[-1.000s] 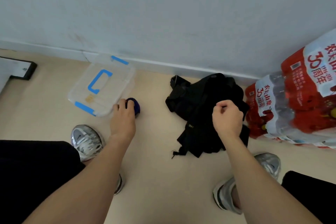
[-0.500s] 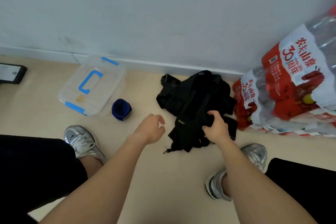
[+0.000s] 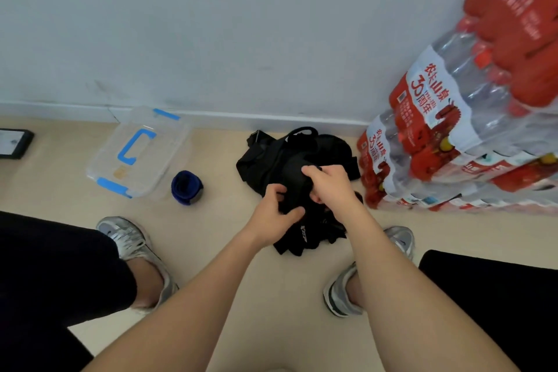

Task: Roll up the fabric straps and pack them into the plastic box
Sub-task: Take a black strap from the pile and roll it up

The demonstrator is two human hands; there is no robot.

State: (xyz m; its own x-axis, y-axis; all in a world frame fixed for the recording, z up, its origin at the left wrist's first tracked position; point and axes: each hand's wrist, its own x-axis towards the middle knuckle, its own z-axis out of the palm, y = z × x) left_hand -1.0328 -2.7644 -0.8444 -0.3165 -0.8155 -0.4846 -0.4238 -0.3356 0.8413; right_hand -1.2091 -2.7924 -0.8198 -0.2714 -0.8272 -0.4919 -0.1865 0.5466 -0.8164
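Observation:
A heap of black fabric straps (image 3: 271, 157) lies on the floor by the wall. My left hand (image 3: 273, 214) and my right hand (image 3: 329, 187) both grip one black strap (image 3: 294, 187) lifted from the front of the heap. A rolled dark blue strap (image 3: 186, 187) stands on the floor just right of the clear plastic box (image 3: 169, 142), outside it. The box has a closed lid with a blue handle and blue latches and sits against the wall at the left.
Shrink-wrapped packs of water bottles with red labels (image 3: 453, 136) are stacked at the right, close to the heap. My two grey shoes (image 3: 133, 248) (image 3: 398, 241) stand on the beige floor. A dark flat object (image 3: 15, 143) lies at the far left edge.
My left hand let go of the blue roll beside the box and crossed right to the black heap. Both hands now hold one black strap; the view shifted right.

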